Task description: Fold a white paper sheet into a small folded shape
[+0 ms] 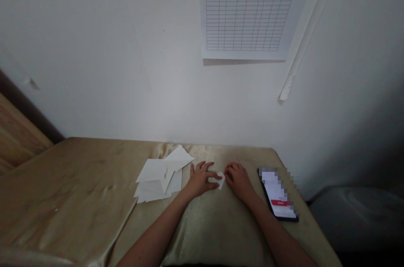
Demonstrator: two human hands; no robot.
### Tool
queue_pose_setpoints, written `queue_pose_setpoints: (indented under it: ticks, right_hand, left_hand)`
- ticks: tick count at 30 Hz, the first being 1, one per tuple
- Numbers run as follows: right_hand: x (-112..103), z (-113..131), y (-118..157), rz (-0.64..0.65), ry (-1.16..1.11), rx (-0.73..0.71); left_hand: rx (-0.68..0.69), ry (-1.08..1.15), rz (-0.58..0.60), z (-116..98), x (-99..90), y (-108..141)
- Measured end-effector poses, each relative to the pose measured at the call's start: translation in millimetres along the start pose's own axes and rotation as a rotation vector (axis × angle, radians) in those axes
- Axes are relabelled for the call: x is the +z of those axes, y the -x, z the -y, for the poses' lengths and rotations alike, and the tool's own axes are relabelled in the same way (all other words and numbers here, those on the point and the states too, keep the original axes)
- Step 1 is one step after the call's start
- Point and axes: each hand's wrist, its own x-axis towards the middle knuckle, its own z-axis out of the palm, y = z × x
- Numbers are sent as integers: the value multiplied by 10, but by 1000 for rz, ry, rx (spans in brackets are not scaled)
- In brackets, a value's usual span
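A small folded piece of white paper [221, 182] lies between my two hands, low over the cloth-covered table. My left hand [202, 180] pinches its left side with thumb and index finger; the other fingers are spread and raised. On the opposite side, my right hand [237, 177] has its fingers curled together at the paper's right edge. Those fingertips partly hide their hold. Left of my left hand rests a loose pile of white paper sheets [154, 170], overlapping at different angles.
A lit smartphone [273, 208] lies right of my right forearm, near the table's right edge. The table [85, 187] wears a shiny gold-brown cloth and meets a white wall [126, 69]. A printed grid sheet [246, 54] hangs there. A wooden panel [19, 132] stands left.
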Motion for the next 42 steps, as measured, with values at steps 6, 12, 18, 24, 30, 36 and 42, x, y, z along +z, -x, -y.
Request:
queue_pose_setpoints:
  ticks: [6, 12, 18, 24, 30, 36, 42]
  right_hand:
    - [-25, 1, 11, -2, -23, -5]
    - [-90, 49, 49, 27, -43, -8]
    - [-132, 72, 89, 57, -67, -11]
    - [-148, 72, 130, 82, -98, -12]
    - [-111, 35, 152, 92, -108, -17]
    - [-95, 34, 170, 103, -69, -23]
    - [-112, 93, 186, 74, -40, -11]
  left_hand:
    - [-2, 2, -8, 1, -3, -3]
    - [-9, 11, -14, 7, 13, -5]
    - [1, 11, -26, 28, 35, -11]
    - [1, 5, -26, 26, 25, -7]
    - [15, 11, -29, 24, 24, -1]
    - [27, -12, -28, 15, 24, 11]
    - [94, -11, -37, -27, 20, 22]
